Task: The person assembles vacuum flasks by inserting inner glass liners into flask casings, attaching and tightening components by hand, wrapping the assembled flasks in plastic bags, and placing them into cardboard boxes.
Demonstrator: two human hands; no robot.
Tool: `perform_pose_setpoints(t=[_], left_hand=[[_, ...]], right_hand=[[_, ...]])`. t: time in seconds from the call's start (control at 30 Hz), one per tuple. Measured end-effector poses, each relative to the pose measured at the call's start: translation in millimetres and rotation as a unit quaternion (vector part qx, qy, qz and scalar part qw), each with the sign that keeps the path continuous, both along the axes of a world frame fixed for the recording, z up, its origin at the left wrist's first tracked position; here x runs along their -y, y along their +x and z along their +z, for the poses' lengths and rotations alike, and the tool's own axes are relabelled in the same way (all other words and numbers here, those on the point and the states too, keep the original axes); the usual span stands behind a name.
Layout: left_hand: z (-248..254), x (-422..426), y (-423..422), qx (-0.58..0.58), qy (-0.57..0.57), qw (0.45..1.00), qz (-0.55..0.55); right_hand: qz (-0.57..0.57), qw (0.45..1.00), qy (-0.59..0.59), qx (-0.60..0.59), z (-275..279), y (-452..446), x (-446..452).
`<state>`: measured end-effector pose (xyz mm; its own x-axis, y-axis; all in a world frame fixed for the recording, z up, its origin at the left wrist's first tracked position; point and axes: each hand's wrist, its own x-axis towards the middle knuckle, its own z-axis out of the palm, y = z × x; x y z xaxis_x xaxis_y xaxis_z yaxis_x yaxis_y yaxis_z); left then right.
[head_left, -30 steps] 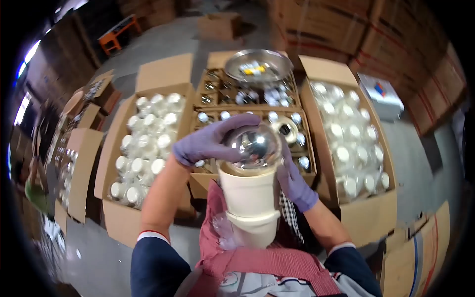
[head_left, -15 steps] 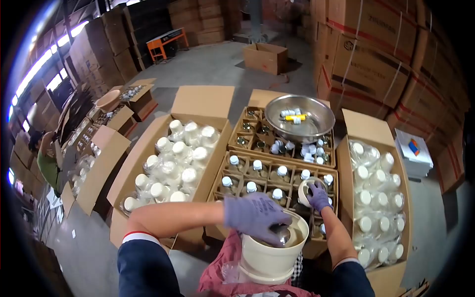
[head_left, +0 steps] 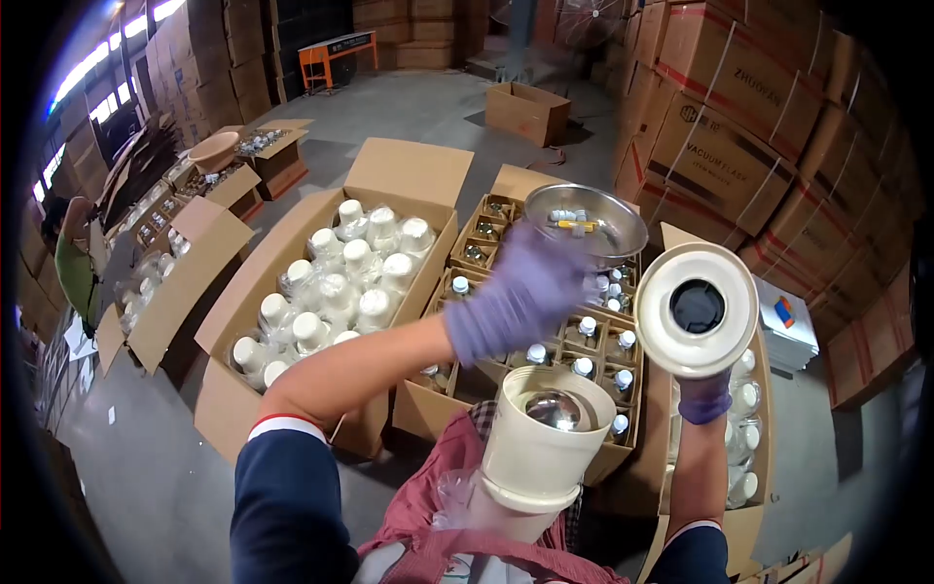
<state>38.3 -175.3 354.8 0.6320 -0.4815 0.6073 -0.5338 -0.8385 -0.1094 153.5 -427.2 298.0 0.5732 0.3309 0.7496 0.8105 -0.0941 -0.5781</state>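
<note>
My left hand (head_left: 520, 282), in a purple glove, is smeared by motion above the divided carton, near the steel bowl (head_left: 628, 238). Its fingers are too blurred to show a grip. On the right, my right hand (head_left: 704, 394) holds up a round cream plastic part (head_left: 654, 292) with a dark round centre; most of the fingers are hidden behind it. A cream cylindrical flask casing (head_left: 540, 453) stands slightly tilted at my lap. Inside its open mouth shows a shiny silver glass liner (head_left: 556, 410).
White-capped bottles (head_left: 582, 368) fill the divided carton (head_left: 423, 401) ahead. Wrapped cream flasks (head_left: 336, 297) pack the left carton; another carton (head_left: 749, 535) with flasks stands right. The bowl holds a yellow item and small white pieces. Stacked cartons (head_left: 725, 146) rise behind. A person (head_left: 76, 263) is far left.
My left hand has left the casing's mouth and moved forward and up. My right hand has lifted the cream part from over the bottles, up and right, closer to the camera.
</note>
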Motion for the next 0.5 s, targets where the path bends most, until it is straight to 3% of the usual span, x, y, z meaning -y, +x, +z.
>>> perform_pose_setpoints(t=[0.03,0.07,0.1,0.17,0.23,0.27,0.33,0.43,0.47,0.5], left_hand=[[7,-4,-4,-0.053,-0.009,0.997,0.046],[8,7,-9,0.017,-0.164,0.986,-0.030],[8,19,-14,0.085,-0.315,0.940,-0.101],[23,47,-40,0.108,-0.133,0.975,-0.142],[22,11,-51,0.154,0.066,0.977,-0.134],[19,-11,-51,0.141,0.052,0.978,-0.147],[1,-26,-40,0.098,-0.055,0.990,0.091],[9,27,-37,0.070,-0.179,0.975,-0.110],[6,26,-45,-0.041,-0.317,0.939,-0.125],[3,24,-53,-0.124,-0.464,0.867,-0.136]], right_hand=[[-0.061,0.991,-0.068,0.099,4,-3,8],[-0.080,0.984,-0.094,0.126,1,-9,6],[-0.054,0.990,-0.090,0.097,-5,-16,-6],[0.000,0.997,-0.072,0.038,0,-28,-10],[0.055,0.997,-0.056,-0.024,20,-37,2],[0.091,0.992,-0.041,-0.074,29,-42,3],[0.181,0.963,0.011,-0.197,38,-47,-5],[0.335,0.848,0.085,-0.402,28,-64,-35],[0.356,0.828,0.060,-0.428,28,-65,-34],[0.360,0.818,0.015,-0.450,28,-62,-24]])
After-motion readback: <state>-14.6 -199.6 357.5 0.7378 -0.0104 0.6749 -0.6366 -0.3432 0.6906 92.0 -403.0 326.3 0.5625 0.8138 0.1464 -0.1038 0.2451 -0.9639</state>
